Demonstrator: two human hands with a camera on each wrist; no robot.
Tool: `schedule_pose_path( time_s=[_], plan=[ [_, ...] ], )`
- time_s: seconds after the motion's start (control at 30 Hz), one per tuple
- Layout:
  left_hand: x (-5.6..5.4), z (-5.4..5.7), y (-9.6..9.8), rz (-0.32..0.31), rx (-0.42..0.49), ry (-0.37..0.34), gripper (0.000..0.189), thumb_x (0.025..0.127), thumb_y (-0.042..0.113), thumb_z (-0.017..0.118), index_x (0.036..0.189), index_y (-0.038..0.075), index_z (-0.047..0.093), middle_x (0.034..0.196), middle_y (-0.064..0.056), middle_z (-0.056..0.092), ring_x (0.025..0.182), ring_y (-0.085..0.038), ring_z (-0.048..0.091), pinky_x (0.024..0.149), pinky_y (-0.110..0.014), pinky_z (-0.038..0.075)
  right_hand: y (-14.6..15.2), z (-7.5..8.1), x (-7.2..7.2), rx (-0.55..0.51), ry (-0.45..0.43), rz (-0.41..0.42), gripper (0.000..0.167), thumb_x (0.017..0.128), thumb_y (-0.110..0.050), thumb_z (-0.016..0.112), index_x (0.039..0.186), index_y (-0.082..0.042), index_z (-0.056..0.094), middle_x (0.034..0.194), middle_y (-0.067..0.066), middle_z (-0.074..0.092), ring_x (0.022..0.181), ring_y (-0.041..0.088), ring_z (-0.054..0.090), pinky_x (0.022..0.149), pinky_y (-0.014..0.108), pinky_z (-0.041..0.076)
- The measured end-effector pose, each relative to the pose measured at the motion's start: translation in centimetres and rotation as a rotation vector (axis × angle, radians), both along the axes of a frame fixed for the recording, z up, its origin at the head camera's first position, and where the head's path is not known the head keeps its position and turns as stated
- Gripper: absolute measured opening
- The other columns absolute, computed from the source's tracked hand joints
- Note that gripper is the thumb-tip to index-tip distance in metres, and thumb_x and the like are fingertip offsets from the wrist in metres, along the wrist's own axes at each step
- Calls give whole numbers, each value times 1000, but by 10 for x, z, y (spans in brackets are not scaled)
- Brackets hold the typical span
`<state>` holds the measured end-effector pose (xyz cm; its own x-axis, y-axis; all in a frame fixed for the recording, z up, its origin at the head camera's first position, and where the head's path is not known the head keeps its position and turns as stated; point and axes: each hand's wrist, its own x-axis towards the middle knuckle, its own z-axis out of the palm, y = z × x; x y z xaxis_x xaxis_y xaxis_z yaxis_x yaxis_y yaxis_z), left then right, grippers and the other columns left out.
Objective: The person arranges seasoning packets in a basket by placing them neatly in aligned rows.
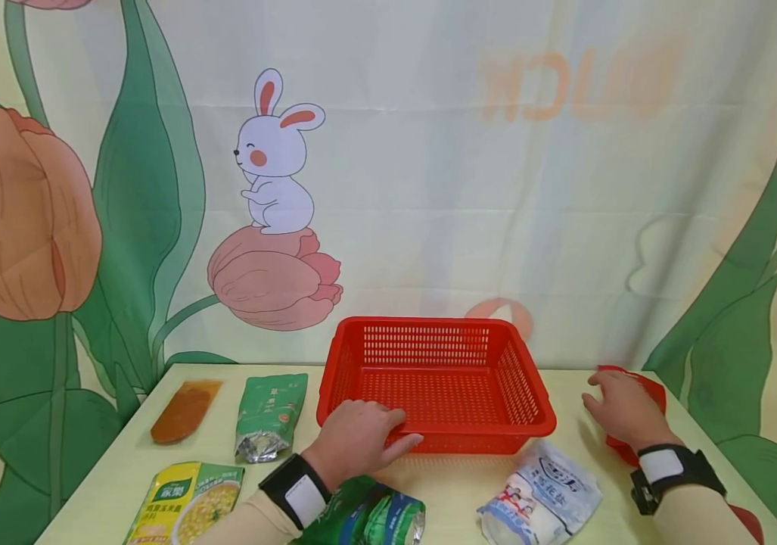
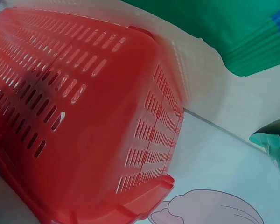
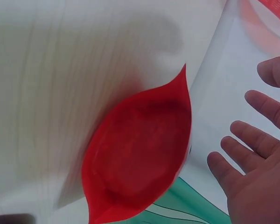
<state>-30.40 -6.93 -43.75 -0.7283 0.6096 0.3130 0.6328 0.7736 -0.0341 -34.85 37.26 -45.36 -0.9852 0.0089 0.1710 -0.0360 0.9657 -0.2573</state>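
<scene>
A red plastic basket point(image 1: 429, 443) with slotted walls stands at the back middle of the table. My left hand point(image 1: 355, 437) holds its front rim near the left corner, thumb outside and fingers over the edge. In the left wrist view the basket's wall point(image 2: 112, 107) fills the left side, and only a blurred bit of the hand shows at the lower left corner. My right hand point(image 1: 623, 409) hovers over a red pouch point(image 1: 654, 390) at the back right. The right wrist view shows that hand point(image 3: 259, 182) with fingers spread, beside the standing red pouch point(image 3: 140, 149).
Left of the basket lie a brown sauce packet point(image 1: 187, 412), a green pouch point(image 1: 271, 412) and a yellow-green soup packet point(image 1: 187, 503). Nearer are a green bag point(image 1: 388, 515) and a white-blue salt bag point(image 1: 545, 496). A printed curtain point(image 1: 415, 189) hangs behind the table.
</scene>
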Motion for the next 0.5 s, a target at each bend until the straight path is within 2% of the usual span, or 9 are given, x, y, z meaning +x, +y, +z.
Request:
schedule_pose_path(
  time_s=[0.1,0.2,0.43,0.5],
  plan=[
    [0,-1,-1,0,8,4,41,96,59,60,93,20,74,60,9,62,53,-7,55,52,-17,42,4,-2,0,12,13,1,50,95,-25,69,130,9,58,128,33,62,112,49,58,99,64,50],
    [1,-1,-1,3,9,5,40,96,58,61,93,20,74,60,9,62,52,-7,53,51,-17,42,7,-1,2,9,-8,-39,54,95,-26,68,133,10,55,128,35,60,108,49,57,96,65,51],
    [1,-2,-1,5,4,-1,40,96,58,61,95,21,75,63,9,66,52,-5,52,53,-17,43,15,2,4,-9,-50,-200,59,93,-27,69,135,11,53,124,38,58,96,45,57,80,60,58],
    [1,-2,-2,4,4,0,39,96,58,61,93,21,74,62,9,65,51,-5,51,52,-17,42,17,2,6,-19,-43,-243,55,92,-27,67,129,12,55,115,36,62,89,43,58,71,55,59]
  ],
)
